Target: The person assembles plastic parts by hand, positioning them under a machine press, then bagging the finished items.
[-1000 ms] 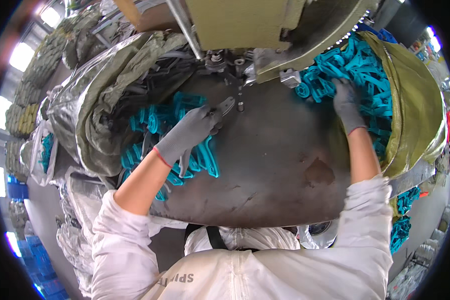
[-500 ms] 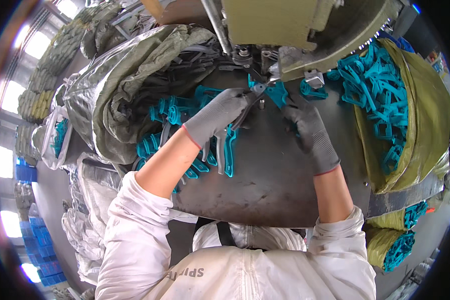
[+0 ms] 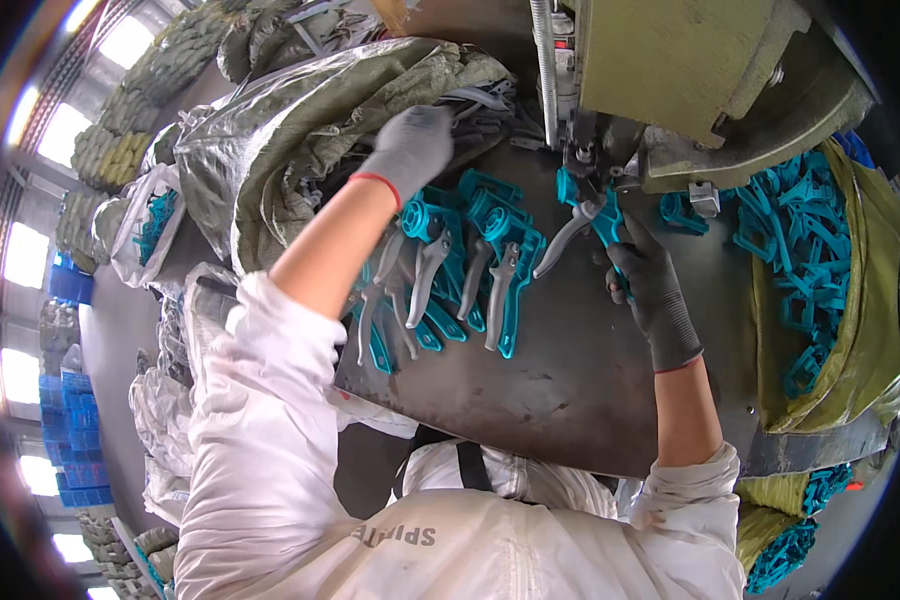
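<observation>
My right hand (image 3: 642, 283), in a dark grey glove, grips a teal handle with a grey metal lever (image 3: 588, 222) and holds its top end under the head of the olive-green press machine (image 3: 690, 80). My left hand (image 3: 410, 148), in a light grey glove, reaches into the open grey woven sack (image 3: 300, 120) at the upper left, among grey metal parts. Between the hands, several finished teal-and-grey lever pieces (image 3: 460, 275) lie in a row on the dark steel work table (image 3: 570, 380).
A yellow-green sack full of loose teal plastic parts (image 3: 805, 250) sits at the right of the table. More filled sacks and blue crates (image 3: 75, 460) stand on the floor at the left. A smaller bag of teal parts (image 3: 150, 225) lies left of the grey sack.
My left hand left the piece at the press and swung up and left into the grey sack. My right hand now holds the teal piece at the press alone.
</observation>
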`<state>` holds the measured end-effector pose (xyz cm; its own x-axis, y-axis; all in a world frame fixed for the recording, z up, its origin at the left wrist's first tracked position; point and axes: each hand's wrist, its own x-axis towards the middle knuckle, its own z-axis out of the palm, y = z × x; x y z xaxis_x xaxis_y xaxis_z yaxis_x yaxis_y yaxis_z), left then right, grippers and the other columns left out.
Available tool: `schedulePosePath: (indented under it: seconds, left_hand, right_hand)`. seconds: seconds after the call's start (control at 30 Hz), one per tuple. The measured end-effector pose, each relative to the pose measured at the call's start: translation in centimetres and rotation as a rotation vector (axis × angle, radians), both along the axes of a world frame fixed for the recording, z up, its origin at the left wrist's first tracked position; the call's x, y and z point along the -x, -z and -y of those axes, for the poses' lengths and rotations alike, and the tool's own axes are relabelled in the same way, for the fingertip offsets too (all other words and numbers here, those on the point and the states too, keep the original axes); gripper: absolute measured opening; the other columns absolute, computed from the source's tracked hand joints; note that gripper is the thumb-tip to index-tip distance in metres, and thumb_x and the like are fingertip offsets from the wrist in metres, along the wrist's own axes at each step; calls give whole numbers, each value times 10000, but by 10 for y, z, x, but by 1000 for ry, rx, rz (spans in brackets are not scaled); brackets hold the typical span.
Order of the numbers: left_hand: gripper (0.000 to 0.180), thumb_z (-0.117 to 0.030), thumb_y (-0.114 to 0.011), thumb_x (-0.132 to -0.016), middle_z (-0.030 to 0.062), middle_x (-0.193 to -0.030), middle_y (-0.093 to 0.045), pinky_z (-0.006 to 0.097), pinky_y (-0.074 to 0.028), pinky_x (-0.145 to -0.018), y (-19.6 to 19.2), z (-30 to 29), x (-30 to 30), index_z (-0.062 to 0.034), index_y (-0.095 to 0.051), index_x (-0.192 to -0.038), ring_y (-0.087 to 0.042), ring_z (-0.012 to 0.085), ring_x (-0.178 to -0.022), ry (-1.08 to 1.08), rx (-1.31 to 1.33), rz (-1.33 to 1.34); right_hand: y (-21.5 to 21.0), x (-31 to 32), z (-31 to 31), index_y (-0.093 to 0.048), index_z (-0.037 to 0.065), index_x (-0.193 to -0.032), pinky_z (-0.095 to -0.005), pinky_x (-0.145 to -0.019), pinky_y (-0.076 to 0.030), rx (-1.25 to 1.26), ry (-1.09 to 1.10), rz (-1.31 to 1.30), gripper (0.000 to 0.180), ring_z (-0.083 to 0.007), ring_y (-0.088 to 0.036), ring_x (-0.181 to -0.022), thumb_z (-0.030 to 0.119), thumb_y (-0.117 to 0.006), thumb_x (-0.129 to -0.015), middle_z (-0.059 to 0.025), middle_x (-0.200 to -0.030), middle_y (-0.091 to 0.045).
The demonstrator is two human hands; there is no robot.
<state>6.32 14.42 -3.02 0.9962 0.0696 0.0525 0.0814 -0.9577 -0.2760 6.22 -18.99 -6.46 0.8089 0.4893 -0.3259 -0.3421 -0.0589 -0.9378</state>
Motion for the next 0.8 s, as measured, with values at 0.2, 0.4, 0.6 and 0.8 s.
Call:
schedulePosePath:
  seconds: [0.2, 0.4, 0.6, 0.8]
  left_hand:
    - [525, -330, -497, -874, 215, -1346, -417, 419, -337, -1036, 56, -86, 28, -92, -405, -1333, -418, 387, -1218, -136, 169, 346]
    - [554, -307, -548, -824, 215, -1322, -444, 398, -380, -1006, 46, -92, 12, -71, -422, -1309, -452, 369, -1192, -361, 285, 151]
    - [626, -349, -634, -751, 240, -1257, -501, 392, -411, -972, 50, -108, 10, -25, -469, -1261, -505, 366, -1143, -522, 447, 200]
    - [422, -241, -575, -791, 226, -1093, -584, 389, -456, -881, 45, -93, -13, 11, -523, -1125, -583, 345, -998, -339, 217, 52]
  right_hand:
    - [-13, 5, -2, -393, 117, -1362, -222, -442, -418, 45, 27, -34, 511, -77, -497, -517, 101, -515, -866, -69, -828, -598]
    - [-20, -1, 10, -431, 110, -1327, -229, -434, -422, 133, -33, -45, 491, -83, -508, -503, 123, -547, -850, -55, -811, -604]
    - [-6, 0, 10, -366, 55, -1365, -210, -434, -386, 151, -99, 9, 551, -70, -492, -517, 131, -522, -842, -63, -796, -600]
    - [7, 1, 13, -327, 110, -1394, -259, -408, -436, 106, -44, -54, 596, -106, -539, -501, 81, -540, -838, -91, -798, -630]
